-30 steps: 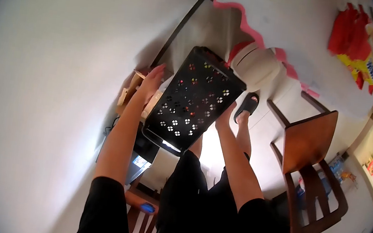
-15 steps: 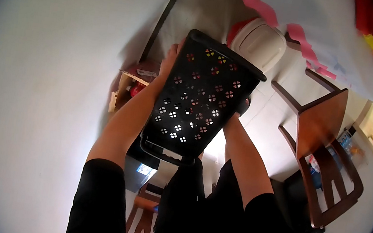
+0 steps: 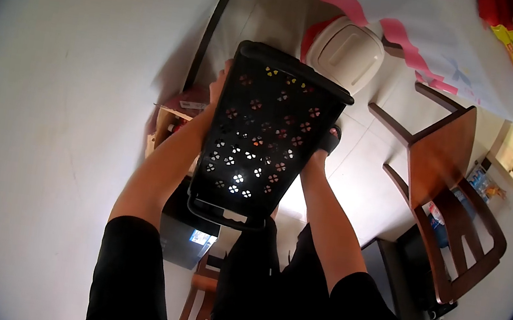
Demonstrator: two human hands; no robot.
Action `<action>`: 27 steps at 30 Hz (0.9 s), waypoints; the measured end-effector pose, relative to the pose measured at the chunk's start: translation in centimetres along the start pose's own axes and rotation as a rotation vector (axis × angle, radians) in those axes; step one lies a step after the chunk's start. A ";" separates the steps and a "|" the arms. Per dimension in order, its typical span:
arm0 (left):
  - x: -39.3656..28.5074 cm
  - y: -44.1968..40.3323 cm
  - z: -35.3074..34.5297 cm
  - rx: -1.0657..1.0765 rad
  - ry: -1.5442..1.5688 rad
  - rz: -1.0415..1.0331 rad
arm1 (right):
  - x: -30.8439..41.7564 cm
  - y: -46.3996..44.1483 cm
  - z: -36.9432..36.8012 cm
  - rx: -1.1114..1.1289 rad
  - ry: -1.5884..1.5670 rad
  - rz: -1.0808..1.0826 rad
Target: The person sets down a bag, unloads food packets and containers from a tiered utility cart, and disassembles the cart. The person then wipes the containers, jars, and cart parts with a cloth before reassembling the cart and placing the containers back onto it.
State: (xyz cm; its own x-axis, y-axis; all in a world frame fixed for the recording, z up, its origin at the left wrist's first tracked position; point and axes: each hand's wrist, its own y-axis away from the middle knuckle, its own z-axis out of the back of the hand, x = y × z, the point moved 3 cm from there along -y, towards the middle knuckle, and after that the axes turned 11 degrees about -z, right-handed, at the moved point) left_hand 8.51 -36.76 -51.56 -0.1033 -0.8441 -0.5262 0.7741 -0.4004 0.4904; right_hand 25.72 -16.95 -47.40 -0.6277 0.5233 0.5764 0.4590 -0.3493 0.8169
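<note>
A black plastic rack (image 3: 253, 134) with clover-shaped cut-outs and a loop handle (image 3: 226, 221) at its near end is held up in front of me, tilted. My left hand (image 3: 219, 82) grips its left side near the far end; only part of the fingers shows. On the other side, my right forearm (image 3: 333, 218) reaches to the rack's right edge, and the right hand is hidden behind it. Light and bits of colour show through the holes.
A bin with a cream lid (image 3: 346, 55) stands beyond the rack. To the right is a brown wooden chair (image 3: 442, 155), below a table with a pink-edged cloth (image 3: 441, 35). At left are an open cardboard box (image 3: 163, 123) and a pale wall (image 3: 59, 134). A black slipper (image 3: 331, 141) shows beside the rack.
The whole view has shifted slightly, so the rack, bin and box appear further left. More of the slipper shows beside the rack. The hold looks the same.
</note>
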 end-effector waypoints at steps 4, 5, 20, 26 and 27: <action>0.3 -0.1 -0.5 0.012 -0.002 0.005 | 0.6 1.5 -0.6 -0.016 0.007 -0.005; 0.3 0.0 -0.6 0.013 -0.002 0.006 | 0.8 1.9 -0.8 -0.013 0.020 -0.005; 2.6 0.0 -0.9 0.176 0.022 0.107 | -1.7 6.9 4.3 0.011 0.552 -0.106; 0.1 3.9 5.2 0.068 0.088 -0.133 | -2.7 7.9 7.7 0.202 0.415 -0.060; 0.0 4.6 5.7 0.035 0.107 -0.114 | -2.5 7.9 7.9 0.228 0.389 -0.065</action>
State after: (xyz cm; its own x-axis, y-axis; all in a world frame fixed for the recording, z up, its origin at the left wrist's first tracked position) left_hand 8.48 -40.64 -45.36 -0.1208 -0.7506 -0.6496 0.7385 -0.5053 0.4465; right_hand 35.87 -14.90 -42.51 -0.8290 0.1924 0.5251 0.5106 -0.1222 0.8511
